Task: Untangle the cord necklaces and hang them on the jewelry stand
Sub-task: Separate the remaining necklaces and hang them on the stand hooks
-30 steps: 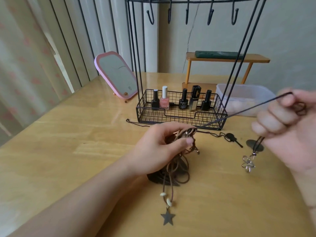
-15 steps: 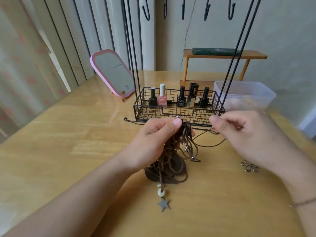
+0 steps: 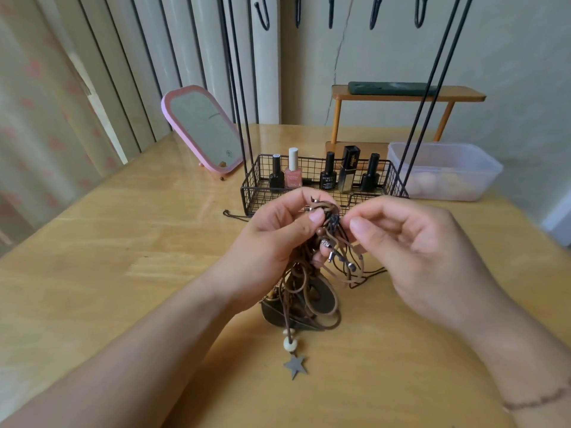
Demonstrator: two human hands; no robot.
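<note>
A tangled bundle of brown cord necklaces (image 3: 312,282) hangs over the wooden table, with beads and a grey star pendant (image 3: 295,365) trailing onto the tabletop. My left hand (image 3: 272,239) pinches the top of the bundle between thumb and fingers. My right hand (image 3: 411,242) is close beside it, thumb and forefinger nipping a dark cord at the knot (image 3: 334,220). The black wire jewelry stand (image 3: 248,193) rises just behind, its hooks (image 3: 262,13) along the top edge of the view.
Several nail polish bottles (image 3: 293,173) stand in the stand's wire basket. A pink-framed mirror (image 3: 204,131) leans at the back left, a clear plastic tub (image 3: 445,169) sits at the back right, and a small wooden shelf (image 3: 404,94) stands behind. A thin black cord (image 3: 234,215) lies by the basket.
My right hand has let go of the long black cord with the flower pendant, which has dropped out of view, and has come left to the knot. The view has tilted down.
</note>
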